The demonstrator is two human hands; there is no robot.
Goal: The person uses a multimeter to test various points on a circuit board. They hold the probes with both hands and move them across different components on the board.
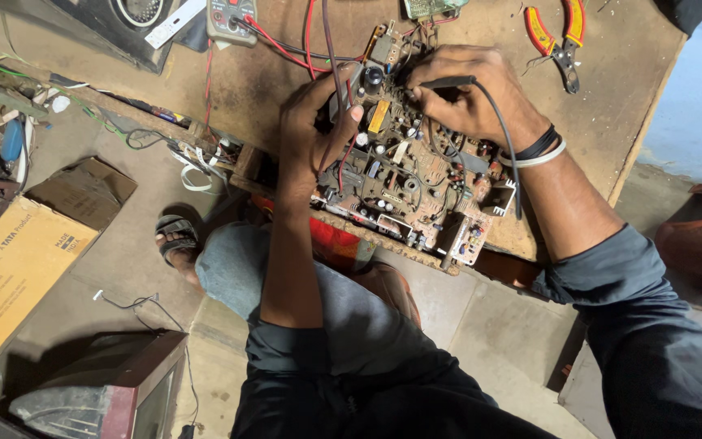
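Box: a cardboard box [18, 272] lies on the floor at the near left, its flap [83, 191] open; what is inside cannot be seen from here
Old set: a television casing [111, 390] stands on the floor at the near left, just below the box
Circuit board: a brown circuit board [404, 167], crowded with parts, lies at the near edge of the surface [611, 106]; its near right corner juts a little past that edge
Left hand: the left hand [312, 130] is curled on the board's left side, fingers closed about a red lead [343, 158] (whether it grips a probe tip I cannot tell)
Right hand: the right hand [469, 93] is closed in a pinch on a dark probe [447, 82] with a grey cable [501, 138] running back over the wrist; bands sit on that wrist
Edges: the surface's right edge slants from far right to near; beyond it is pale floor, open; under the near edge the person's knees fill the gap
Far side: a meter [231, 18] with red leads sits at the far left of the surface; red-handled pliers [558, 36] lie at the far right, well apart from the hands
Room: a dim workshop; wires and clutter along the left; a sandalled foot [176, 240] rests on the concrete floor
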